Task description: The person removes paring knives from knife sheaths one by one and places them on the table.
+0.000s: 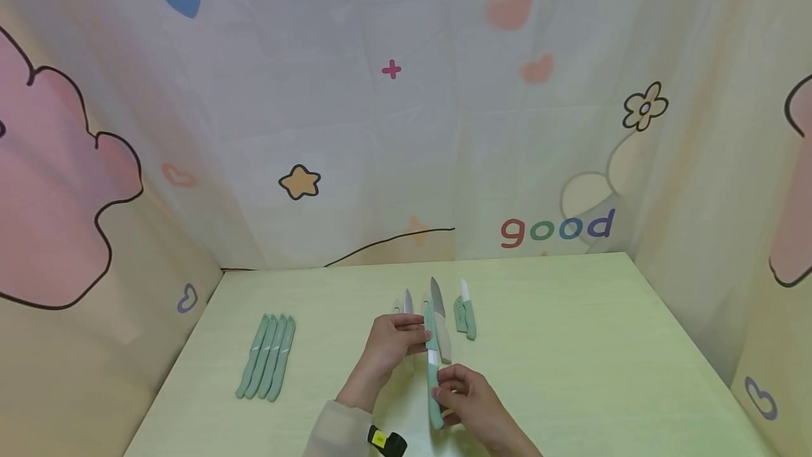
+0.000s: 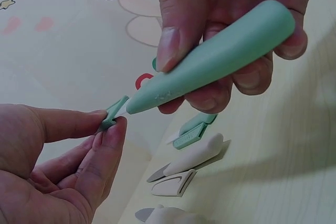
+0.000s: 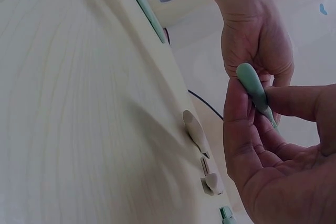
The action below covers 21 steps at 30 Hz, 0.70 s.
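A knife with a mint-green handle (image 1: 434,400) is held above the table, its blade partly inside a green sheath (image 1: 431,323). The sheath is pinched between thumb and fingers of my left hand (image 1: 388,340). My right hand (image 1: 472,397) grips the handle, thumb on one side and fingers on the other. Between sheath and handle a short strip of white blade shows. Just beyond, a beige-handled knife (image 1: 443,337) with a grey blade lies on the table; its beige sheath (image 2: 176,183) lies beside it.
To the right lies a smaller green knife (image 1: 469,319) beside its green sheath (image 1: 459,314). Another grey blade (image 1: 408,300) shows behind my left hand. Several sheathed green knives (image 1: 266,358) lie in a row at the left of the table (image 1: 571,358). A printed curtain (image 1: 380,125) stands behind.
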Each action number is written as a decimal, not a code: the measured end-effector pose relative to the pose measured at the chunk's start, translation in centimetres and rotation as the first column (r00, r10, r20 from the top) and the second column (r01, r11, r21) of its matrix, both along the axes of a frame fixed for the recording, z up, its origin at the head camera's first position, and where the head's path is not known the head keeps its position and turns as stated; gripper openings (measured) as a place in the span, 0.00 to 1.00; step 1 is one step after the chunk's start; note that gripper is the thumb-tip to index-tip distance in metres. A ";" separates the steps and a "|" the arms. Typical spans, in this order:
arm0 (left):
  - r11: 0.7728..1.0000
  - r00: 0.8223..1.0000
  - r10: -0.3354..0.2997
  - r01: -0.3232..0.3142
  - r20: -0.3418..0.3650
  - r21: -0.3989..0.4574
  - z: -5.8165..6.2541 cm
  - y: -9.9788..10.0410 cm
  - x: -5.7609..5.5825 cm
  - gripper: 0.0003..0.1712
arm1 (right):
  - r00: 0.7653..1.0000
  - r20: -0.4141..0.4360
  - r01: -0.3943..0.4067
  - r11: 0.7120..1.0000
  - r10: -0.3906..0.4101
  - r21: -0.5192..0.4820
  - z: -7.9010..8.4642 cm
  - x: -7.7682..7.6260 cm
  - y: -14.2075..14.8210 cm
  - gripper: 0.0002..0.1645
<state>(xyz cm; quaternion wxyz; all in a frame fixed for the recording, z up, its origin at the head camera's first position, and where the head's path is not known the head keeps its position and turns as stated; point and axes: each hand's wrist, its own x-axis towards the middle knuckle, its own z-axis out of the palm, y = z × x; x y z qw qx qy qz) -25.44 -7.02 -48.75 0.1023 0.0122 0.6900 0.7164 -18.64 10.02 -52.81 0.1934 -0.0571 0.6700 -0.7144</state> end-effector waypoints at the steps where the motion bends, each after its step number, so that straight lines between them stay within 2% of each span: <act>1: 1.000 1.000 -0.001 0.001 -0.003 -0.005 0.4 0.0 0.2 0.18 | 1.000 0.000 -0.001 1.000 0.001 0.000 0.0 0.0 0.0 0.18; 6: 1.000 1.000 -0.002 0.002 -0.014 -0.011 1.4 0.0 0.6 0.18 | 1.000 0.003 -0.008 1.000 0.008 -0.001 -0.1 0.0 0.0 0.18; 14: 1.000 1.000 -0.022 0.022 -0.015 0.018 1.3 -0.1 0.5 0.18 | 1.000 -0.003 -0.003 1.000 0.003 0.011 -0.2 0.2 0.2 0.17; 21: 1.000 1.000 -0.017 0.017 -0.015 0.007 1.2 0.0 0.4 0.18 | 1.000 -0.005 -0.012 1.000 0.012 0.022 -0.2 0.4 0.3 0.18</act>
